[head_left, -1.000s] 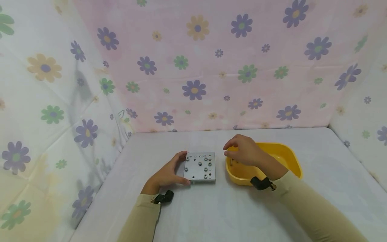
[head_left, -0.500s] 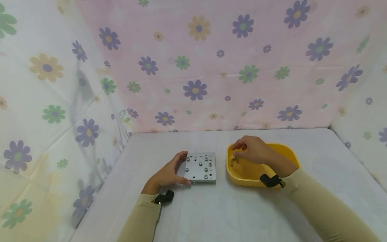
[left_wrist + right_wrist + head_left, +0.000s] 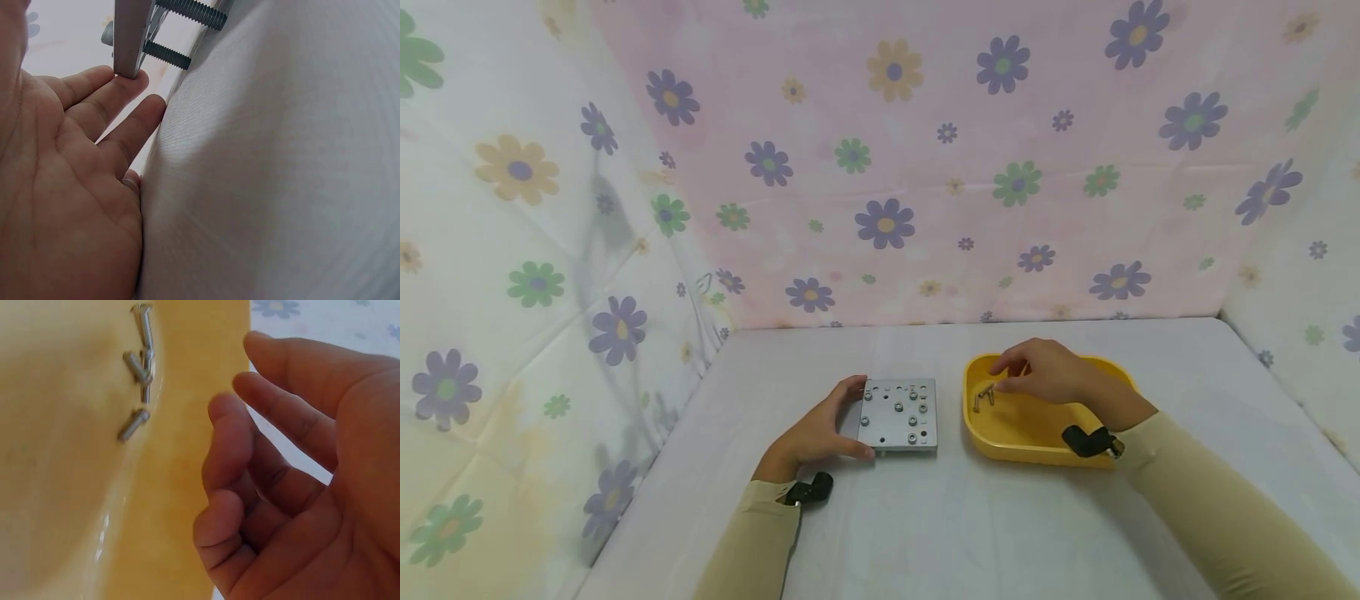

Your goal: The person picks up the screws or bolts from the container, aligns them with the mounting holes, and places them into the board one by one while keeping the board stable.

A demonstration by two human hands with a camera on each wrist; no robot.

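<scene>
A square metal plate [image 3: 887, 423] lies left of the middle of the table, with several socket-head screws set in its holes. My left hand [image 3: 816, 433] grips its left side, fingers at the far corner and thumb at the near one. In the left wrist view, threaded screw shanks [image 3: 167, 55] stick out under the plate, and the fingertips touch its edge. Over the yellow bin [image 3: 1030, 455] hovers my right hand [image 3: 1056, 373], fingers loosely bent with nothing between them. Several loose screws [image 3: 145, 328] lie at the bin's left end, apart from that hand.
The white-covered table [image 3: 925, 533] carries the plate and the bin, with a gap between them. A flowered cloth wall [image 3: 925, 275] rises at the back, and others stand at both sides. A black camera [image 3: 1086, 442] sits on the right wrist.
My right hand has moved right, from the bin's left rim to over its inside, and the loose screws now show more. The left hand and plate have stayed put.
</scene>
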